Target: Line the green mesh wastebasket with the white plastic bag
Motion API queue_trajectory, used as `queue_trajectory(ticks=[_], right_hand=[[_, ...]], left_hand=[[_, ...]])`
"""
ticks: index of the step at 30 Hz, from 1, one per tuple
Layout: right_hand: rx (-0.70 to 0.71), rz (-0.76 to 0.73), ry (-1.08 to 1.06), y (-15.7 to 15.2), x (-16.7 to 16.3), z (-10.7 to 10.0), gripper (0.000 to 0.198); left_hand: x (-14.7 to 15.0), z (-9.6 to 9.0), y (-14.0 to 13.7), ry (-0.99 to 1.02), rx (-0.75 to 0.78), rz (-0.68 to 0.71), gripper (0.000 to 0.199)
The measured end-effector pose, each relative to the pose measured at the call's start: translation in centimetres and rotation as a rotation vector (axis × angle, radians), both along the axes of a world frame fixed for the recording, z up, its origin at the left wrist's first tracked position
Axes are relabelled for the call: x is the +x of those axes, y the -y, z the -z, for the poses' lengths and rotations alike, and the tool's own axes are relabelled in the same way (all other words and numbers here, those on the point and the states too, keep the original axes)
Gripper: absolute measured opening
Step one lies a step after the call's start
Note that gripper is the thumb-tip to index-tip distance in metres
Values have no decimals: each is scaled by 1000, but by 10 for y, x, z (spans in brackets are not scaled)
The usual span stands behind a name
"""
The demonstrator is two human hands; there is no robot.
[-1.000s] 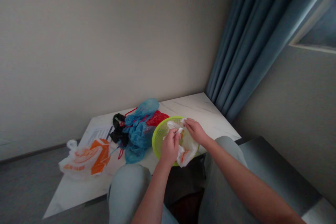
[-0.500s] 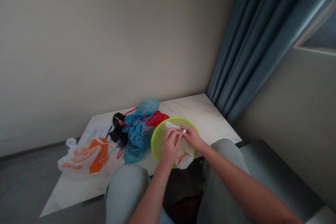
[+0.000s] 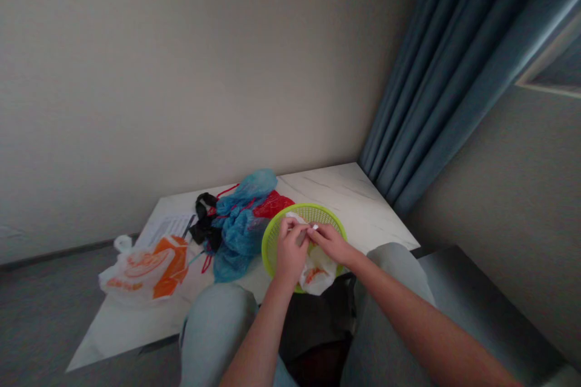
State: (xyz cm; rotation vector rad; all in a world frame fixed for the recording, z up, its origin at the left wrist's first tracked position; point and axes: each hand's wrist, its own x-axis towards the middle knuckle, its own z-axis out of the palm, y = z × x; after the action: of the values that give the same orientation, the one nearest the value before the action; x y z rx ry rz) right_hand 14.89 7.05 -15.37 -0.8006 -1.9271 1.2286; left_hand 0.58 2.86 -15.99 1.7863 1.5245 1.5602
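A white plastic bag (image 3: 318,275) with orange print is bunched up over the lime-green basket (image 3: 269,254), its lower end hanging past the near rim. My left hand (image 3: 292,248) pinches the gathered part of the bag. Close against it, my right hand (image 3: 331,242) has its fingertips closed on the same bunched plastic, and a small white tip shows between the two hands. The fingers hide most of the gripped part.
Left of the basket lie crumpled blue bags (image 3: 242,230), a red bag (image 3: 272,204) and a black bag (image 3: 206,230). Farther left are a white-and-orange bag (image 3: 170,266) and a printed sheet (image 3: 166,227). The marbled white table (image 3: 336,184) meets the wall behind; a blue curtain (image 3: 408,103) hangs right.
Both hands have drawn closer together, and the white tip between the fingers has shifted slightly left. The bag's hanging end has moved a little left and down.
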Motion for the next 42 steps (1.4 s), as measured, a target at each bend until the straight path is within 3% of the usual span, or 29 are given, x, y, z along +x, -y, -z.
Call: queue_trajectory(ticks=[5,12,19,25,32,35,39,42], right_hand=[[-36,43,-18,1,-2,0,40],[-58,57,-64,0,-2,3,41],[-36,134,-67,-2,0,3,24],[-64,186,-72,-1,0,6,29],[-184,164,-49,-3,-1,8,29],[-177,169,-43,-4,-1,11,28],[-164,139,-91,-2,-2,10,24],[-27,112,-21,1,0,3,36]], left_hand=[[3,-2,1,-23,-5,1,9],[1,-1,-1,32,-54,5,39],[-6,-10,0,-45,-44,79,6],[-6,-2,0,-68,-171,144,6],[-5,-4,4,-110,-178,201,20],[-7,-5,4,-181,-174,248,13],[-12,-2,1,-226,-143,110,13],[-16,-1,-2,-237,-141,-6,15]])
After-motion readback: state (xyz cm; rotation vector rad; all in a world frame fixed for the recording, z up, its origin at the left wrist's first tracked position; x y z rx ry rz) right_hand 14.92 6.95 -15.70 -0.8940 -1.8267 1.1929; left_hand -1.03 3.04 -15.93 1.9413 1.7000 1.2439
